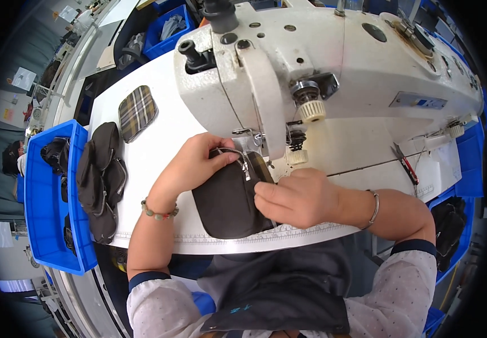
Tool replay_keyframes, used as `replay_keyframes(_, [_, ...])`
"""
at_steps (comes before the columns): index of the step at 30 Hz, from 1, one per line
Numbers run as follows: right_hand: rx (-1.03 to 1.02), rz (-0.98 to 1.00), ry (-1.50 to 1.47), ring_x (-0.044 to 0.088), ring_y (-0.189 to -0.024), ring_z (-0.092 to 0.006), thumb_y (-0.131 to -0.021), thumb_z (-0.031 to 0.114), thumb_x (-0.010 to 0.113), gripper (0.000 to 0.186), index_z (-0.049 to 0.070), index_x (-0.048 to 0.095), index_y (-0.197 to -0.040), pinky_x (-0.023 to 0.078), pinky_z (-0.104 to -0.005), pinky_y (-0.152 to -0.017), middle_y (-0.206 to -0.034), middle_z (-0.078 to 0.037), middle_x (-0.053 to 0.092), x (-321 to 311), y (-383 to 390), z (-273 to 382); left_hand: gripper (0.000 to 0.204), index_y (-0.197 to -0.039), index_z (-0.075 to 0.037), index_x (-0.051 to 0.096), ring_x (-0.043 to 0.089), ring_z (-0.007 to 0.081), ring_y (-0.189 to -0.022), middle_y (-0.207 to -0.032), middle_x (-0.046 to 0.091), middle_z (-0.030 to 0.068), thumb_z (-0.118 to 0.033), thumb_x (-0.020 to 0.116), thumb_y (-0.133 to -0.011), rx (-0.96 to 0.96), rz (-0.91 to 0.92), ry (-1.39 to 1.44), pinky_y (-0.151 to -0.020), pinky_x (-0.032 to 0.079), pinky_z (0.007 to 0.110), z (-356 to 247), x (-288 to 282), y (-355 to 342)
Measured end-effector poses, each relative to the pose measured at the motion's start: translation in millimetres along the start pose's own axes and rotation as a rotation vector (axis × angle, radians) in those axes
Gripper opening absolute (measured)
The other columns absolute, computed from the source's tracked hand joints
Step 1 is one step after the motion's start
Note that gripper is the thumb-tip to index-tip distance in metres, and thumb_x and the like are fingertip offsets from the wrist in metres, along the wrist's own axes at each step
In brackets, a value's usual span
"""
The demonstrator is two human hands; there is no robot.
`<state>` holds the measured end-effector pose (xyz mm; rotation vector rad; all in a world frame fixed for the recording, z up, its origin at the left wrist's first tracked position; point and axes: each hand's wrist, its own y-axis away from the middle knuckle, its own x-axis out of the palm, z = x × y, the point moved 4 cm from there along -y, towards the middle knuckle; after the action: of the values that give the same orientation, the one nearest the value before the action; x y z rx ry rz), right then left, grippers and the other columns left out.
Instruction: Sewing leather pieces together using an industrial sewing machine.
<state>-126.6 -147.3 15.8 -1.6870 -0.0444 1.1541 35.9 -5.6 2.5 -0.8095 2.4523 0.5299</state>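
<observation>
A dark brown fabric pouch [224,205] lies on the white sewing table in front of me, its rounded end toward me. A silver zipper [247,169] curves along its upper part, and plaid lining [261,165] shows beside it. My left hand [203,160] pinches the pouch's top edge by the zipper, close to the needle area. Closed on the right side of the pouch is my right hand [297,197]; its fingertips are partly hidden. The white sewing machine [333,62] stands just beyond both hands.
At the left lie several finished-looking dark pouches [101,180] beside a blue bin [52,211]. A plaid fabric piece [138,114] rests on the table [159,84]. Red-handled snips [407,168] lie to the right. A measuring tape [311,231] follows the front edge.
</observation>
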Motion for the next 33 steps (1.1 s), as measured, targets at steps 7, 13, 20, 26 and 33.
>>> replay_keyframes(7, [-0.103,0.020,0.051,0.044,-0.050,-0.0069,-0.063,0.011,0.070,0.012,0.009,0.065,-0.074,0.030,-0.0220,-0.044,-0.098,-0.006,0.068,0,3,7,0.028,-0.098,0.001,0.068,0.049,0.0051,-0.065,-0.074,0.061,-0.0008,-0.024,0.076,-0.087,0.027,0.168,0.119,-0.060,0.042,0.023,-21,-7,17])
replay_keyframes(13, [-0.053,0.128,0.088,0.046,-0.052,-0.0090,-0.063,0.013,0.071,0.012,0.009,0.062,-0.070,0.032,-0.0237,-0.044,-0.098,-0.008,0.069,0,3,7,0.019,-0.083,0.000,0.068,0.048,0.0063,-0.062,-0.066,0.059,0.0023,-0.017,0.075,-0.087,0.022,0.190,0.106,-0.057,0.041,0.025,-19,-2,16])
replay_keyframes(20, [0.127,0.316,0.129,0.053,-0.055,-0.0127,-0.068,0.018,0.072,0.023,0.002,0.069,-0.085,0.040,-0.0260,-0.047,-0.104,-0.015,0.070,17,15,10,0.012,-0.084,0.000,0.066,0.057,0.0091,-0.072,-0.075,0.065,0.0011,-0.008,0.075,-0.082,0.089,0.328,0.118,-0.069,0.045,0.025,-22,-15,17])
replay_keyframes(26, [0.078,0.404,0.164,0.055,-0.055,-0.0124,-0.071,0.016,0.064,0.025,-0.002,0.068,-0.088,0.041,-0.0255,-0.046,-0.108,-0.024,0.069,22,16,20,0.011,-0.084,-0.001,0.066,0.056,0.0081,-0.072,-0.075,0.064,-0.0007,-0.007,0.075,-0.081,0.145,0.344,0.077,-0.070,0.046,0.024,-30,-3,-7])
replay_keyframes(33, [0.093,0.365,0.112,0.052,-0.051,-0.0100,-0.068,0.016,0.062,0.019,0.002,0.067,-0.080,0.039,-0.0236,-0.043,-0.097,-0.021,0.069,15,16,12,0.008,-0.087,-0.003,0.069,0.059,0.0082,-0.078,-0.081,0.068,0.0002,-0.007,0.075,-0.083,0.046,0.193,-0.021,-0.073,0.046,0.025,-25,17,-13])
